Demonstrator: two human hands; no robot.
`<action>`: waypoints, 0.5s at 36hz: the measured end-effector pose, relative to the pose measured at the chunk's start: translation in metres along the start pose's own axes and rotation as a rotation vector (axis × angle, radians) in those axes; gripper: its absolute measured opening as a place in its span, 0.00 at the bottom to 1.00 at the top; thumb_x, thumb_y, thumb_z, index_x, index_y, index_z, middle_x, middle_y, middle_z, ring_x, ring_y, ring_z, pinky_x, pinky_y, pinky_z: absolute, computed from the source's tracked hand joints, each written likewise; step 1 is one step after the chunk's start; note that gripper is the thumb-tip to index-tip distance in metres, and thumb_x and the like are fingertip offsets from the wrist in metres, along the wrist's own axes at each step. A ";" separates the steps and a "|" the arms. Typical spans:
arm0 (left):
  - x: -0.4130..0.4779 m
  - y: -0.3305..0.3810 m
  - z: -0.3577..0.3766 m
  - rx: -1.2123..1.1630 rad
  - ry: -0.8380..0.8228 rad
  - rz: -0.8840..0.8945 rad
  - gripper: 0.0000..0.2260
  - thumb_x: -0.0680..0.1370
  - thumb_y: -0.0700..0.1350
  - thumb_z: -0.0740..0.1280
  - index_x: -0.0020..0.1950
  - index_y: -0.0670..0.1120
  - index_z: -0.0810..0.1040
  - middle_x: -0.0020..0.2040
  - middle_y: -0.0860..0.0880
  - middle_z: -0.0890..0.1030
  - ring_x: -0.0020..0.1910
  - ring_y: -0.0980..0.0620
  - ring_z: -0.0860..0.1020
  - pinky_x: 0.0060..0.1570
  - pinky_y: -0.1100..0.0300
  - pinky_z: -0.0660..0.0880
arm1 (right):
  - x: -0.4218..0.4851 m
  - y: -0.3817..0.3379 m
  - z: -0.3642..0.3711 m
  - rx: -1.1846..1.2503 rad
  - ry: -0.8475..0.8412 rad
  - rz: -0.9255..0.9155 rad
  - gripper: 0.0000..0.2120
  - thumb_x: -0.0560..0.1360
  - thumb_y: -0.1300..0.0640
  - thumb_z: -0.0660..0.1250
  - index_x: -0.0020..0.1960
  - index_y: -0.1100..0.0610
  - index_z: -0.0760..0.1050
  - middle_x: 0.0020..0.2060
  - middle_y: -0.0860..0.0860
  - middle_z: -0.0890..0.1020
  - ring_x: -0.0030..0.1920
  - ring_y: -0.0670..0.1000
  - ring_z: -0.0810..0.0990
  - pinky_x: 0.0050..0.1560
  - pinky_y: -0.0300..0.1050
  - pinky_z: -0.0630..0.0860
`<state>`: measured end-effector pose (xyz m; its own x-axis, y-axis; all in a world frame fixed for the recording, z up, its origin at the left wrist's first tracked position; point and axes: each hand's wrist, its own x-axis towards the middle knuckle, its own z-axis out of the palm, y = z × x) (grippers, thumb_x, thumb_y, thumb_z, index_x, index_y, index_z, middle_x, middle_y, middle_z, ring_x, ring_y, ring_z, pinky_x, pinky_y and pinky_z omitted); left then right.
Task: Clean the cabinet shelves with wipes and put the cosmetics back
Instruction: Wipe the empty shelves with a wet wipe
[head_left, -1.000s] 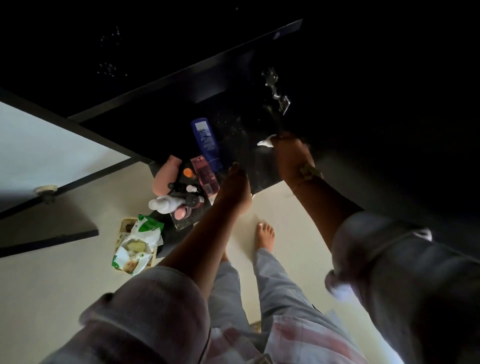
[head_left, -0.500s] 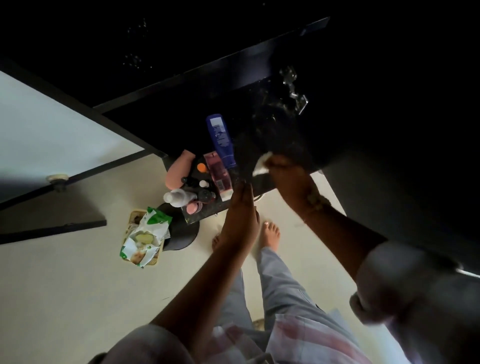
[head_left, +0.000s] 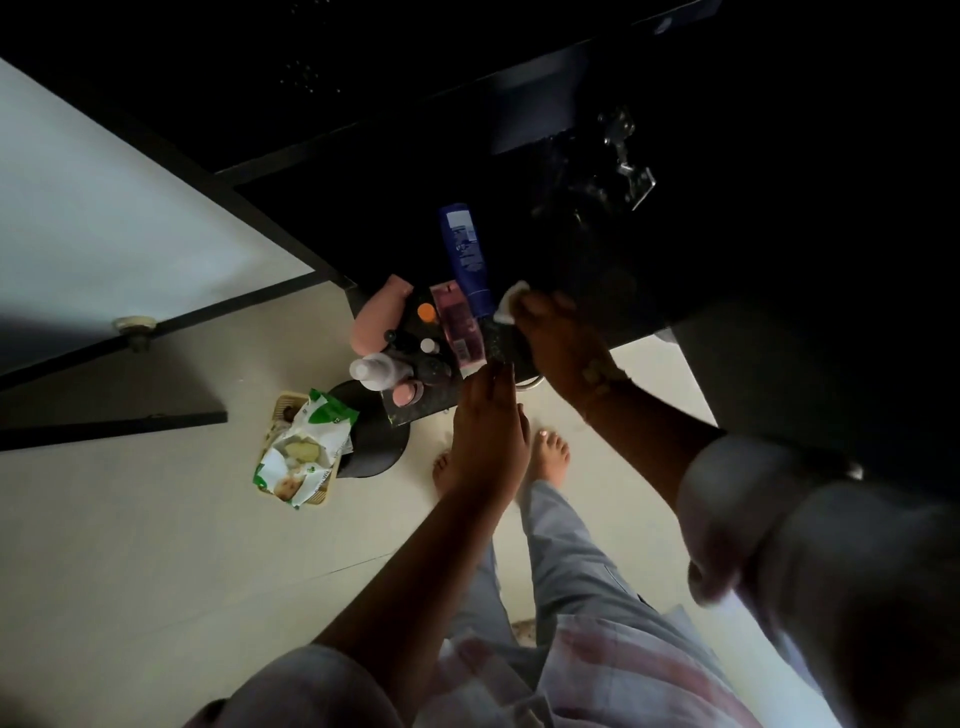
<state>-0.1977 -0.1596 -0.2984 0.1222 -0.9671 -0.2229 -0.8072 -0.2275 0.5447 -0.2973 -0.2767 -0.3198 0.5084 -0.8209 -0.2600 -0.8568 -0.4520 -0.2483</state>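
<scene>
On the dark shelf (head_left: 597, 291), the right hand (head_left: 558, 332) clutches a white wipe (head_left: 508, 304), now beside the blue bottle (head_left: 465, 254); the left hand (head_left: 488, 421), fingers extended, has slid off the edge.

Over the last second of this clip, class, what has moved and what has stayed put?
The right hand has slid the white wipe across the dark shelf towards the blue bottle. The left hand has drawn back to the shelf's front edge. The cosmetics and the wipes packet have stayed in place.
</scene>
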 end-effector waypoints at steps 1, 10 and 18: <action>-0.001 0.000 0.001 -0.004 0.026 0.021 0.25 0.73 0.36 0.69 0.70 0.40 0.69 0.62 0.40 0.74 0.61 0.43 0.73 0.55 0.52 0.76 | -0.011 0.001 0.008 -0.004 -0.030 -0.052 0.21 0.79 0.63 0.56 0.71 0.59 0.67 0.69 0.58 0.69 0.69 0.61 0.67 0.67 0.59 0.67; -0.009 0.000 -0.003 0.020 0.022 0.028 0.25 0.72 0.35 0.70 0.69 0.41 0.70 0.61 0.40 0.75 0.60 0.41 0.73 0.52 0.51 0.76 | -0.090 0.009 0.022 0.173 0.037 -0.207 0.14 0.70 0.65 0.70 0.55 0.61 0.81 0.53 0.55 0.82 0.52 0.57 0.80 0.47 0.47 0.82; -0.013 -0.005 0.003 0.036 0.007 0.022 0.25 0.75 0.39 0.68 0.71 0.41 0.68 0.67 0.39 0.72 0.66 0.41 0.71 0.57 0.51 0.75 | -0.041 0.046 0.006 0.204 0.277 0.185 0.20 0.75 0.60 0.53 0.57 0.55 0.81 0.58 0.53 0.81 0.57 0.53 0.79 0.61 0.46 0.76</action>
<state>-0.1969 -0.1457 -0.3011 0.1081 -0.9727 -0.2054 -0.8298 -0.2021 0.5202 -0.3570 -0.2613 -0.3264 0.2805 -0.9578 -0.0628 -0.8827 -0.2317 -0.4090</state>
